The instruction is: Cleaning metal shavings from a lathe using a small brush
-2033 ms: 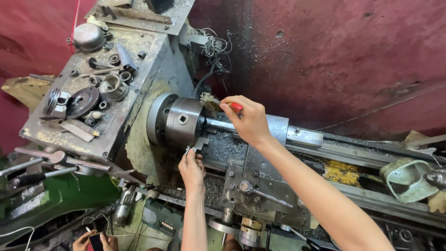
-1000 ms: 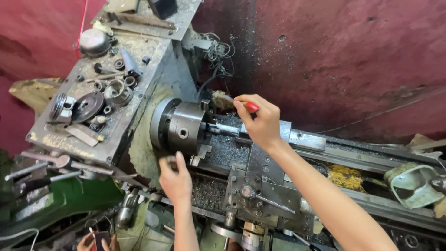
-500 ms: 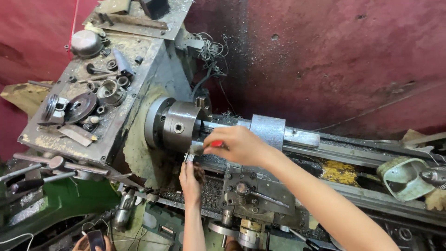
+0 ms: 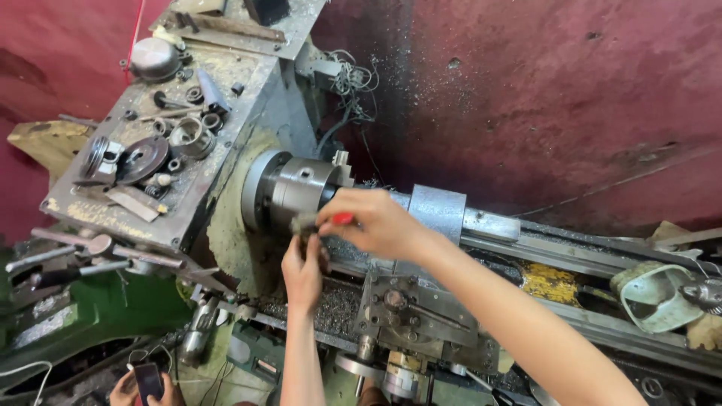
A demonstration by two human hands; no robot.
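I look down on a metal lathe. Its round steel chuck (image 4: 289,192) sits left of centre. My right hand (image 4: 372,222) is closed around a small red-handled tool (image 4: 342,219), held just in front of the chuck's face. My left hand (image 4: 302,272) reaches up from below with its fingers at the chuck's lower front, touching something small and dark there. What that dark piece is I cannot tell. The two hands almost meet at the chuck.
The headstock top (image 4: 162,139) carries loose rings, gears and a round metal lid. Levers (image 4: 71,252) stick out at the left. The carriage (image 4: 421,308) lies below my right arm, with metal chips around it. Another person's hand holds a phone (image 4: 147,380) at bottom left. A dark red wall (image 4: 541,90) stands behind.
My right hand has come down from the top of the chuck to its front, carrying the red-handled tool. My left hand dropped away briefly and has risen back to the chuck.
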